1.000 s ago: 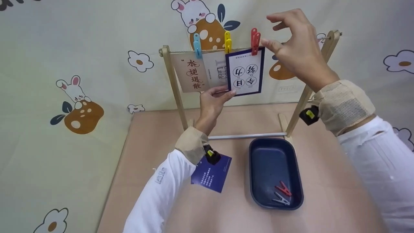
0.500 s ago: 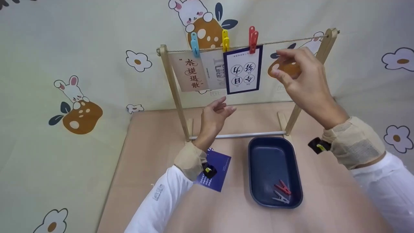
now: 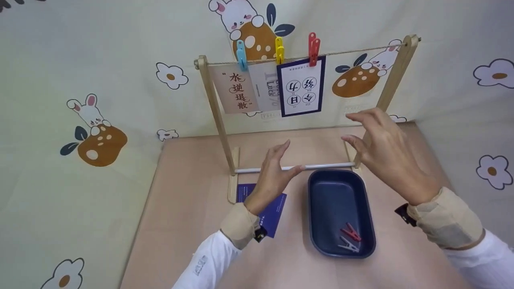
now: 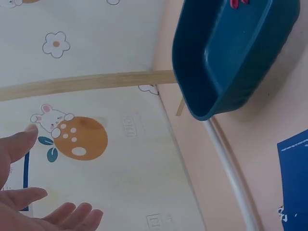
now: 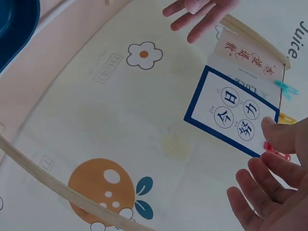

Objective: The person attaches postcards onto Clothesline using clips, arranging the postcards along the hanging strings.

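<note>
Reading a clock centred on the tray (image 3: 333, 204), with twelve pointing away from me, three cards hang around eleven: the beige card (image 3: 235, 94) under the light blue peg (image 3: 241, 56), the pale card (image 3: 264, 96) under the yellow peg (image 3: 280, 50), and the blue-bordered card (image 3: 301, 96) under the upper red peg (image 3: 315, 50). A dark blue card (image 3: 275, 212) lies on the table (image 3: 401, 257) at nine, partly hidden. The lower red peg (image 3: 351, 232) and the grey peg (image 3: 349, 245) sit inside the tray toward five. I'd judge the hanging mostly done, with that one loose card left and a peg to spare.

My left hand (image 3: 273, 178) is at ten, thumb held wide of the fingers, nothing between them. My right hand (image 3: 383, 150) is at one, thumb and forefinger apart in a curve, holding nothing either.

Toward twelve, the cord (image 3: 361, 50) runs bare from the upper red peg to the right post (image 3: 395, 80); that seems room enough for another card. Leftward it looks tight, since the blue-bordered card overlaps the pale card. The tray's far rim sits near the white rod (image 3: 329, 165). A strip of table separates tray and dark blue card, so my fingers should reach that card's three o'clock edge.
</note>
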Available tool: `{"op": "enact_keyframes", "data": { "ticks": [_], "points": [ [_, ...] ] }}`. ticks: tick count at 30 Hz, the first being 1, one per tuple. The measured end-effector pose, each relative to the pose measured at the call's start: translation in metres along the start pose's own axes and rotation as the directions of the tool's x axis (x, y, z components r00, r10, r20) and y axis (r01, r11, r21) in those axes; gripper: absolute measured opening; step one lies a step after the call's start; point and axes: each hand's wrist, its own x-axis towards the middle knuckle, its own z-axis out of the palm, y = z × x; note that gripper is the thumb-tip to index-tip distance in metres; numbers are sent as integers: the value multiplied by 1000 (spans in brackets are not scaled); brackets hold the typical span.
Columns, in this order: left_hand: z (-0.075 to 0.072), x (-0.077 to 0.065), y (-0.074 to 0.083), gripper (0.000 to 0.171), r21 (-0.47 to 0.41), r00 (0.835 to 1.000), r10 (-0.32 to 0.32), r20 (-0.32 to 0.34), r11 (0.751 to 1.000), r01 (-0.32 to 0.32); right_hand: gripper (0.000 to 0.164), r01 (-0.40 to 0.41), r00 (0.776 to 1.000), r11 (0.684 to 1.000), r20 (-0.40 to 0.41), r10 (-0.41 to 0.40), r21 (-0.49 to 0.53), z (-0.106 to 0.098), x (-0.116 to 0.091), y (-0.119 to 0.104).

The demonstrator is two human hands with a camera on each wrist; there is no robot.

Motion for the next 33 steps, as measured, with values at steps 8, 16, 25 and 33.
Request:
{"op": "enact_keyframes", "data": {
  "ticks": [8,16,25,33],
  "points": [
    [23,-17,-18,79,63,992,93,82,993,-99,42,60,998,998,14,-60,-6,19,-28,18],
    [35,-29,-35,81,108,983,84,160,989,-102,42,-20,991,1000,131,20,2,49,-71,36],
    [63,-37,-58,83,110,966,71,248,989,-101,44,-23,962,1000,272,24,-9,86,-113,54],
    [77,-47,-71,87,72,948,49,313,995,-75,44,-33,924,998,378,50,-52,109,-138,64]
  ]
}}
